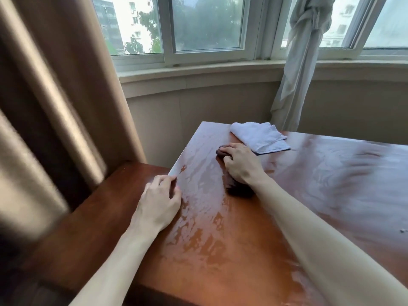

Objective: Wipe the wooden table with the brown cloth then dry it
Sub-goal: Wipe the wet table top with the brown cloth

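Observation:
The wooden table (220, 250) fills the lower right, its glossy reddish top streaked with wet smears. My right hand (240, 164) presses down on the brown cloth (237, 188) near the table's far left part; the dark cloth shows beyond my fingertips and under my wrist. My left hand (160, 202) rests on the table's left edge, fingers curled over the rim and holding nothing. A folded white towel (260, 136) lies at the far left corner, just past my right hand.
A lower wooden ledge (92, 208) adjoins the table on the left. Beige curtains (55, 96) hang at the left, and a knotted white sheer curtain (302, 62) hangs behind the table. A window sill (198, 71) runs along the back wall.

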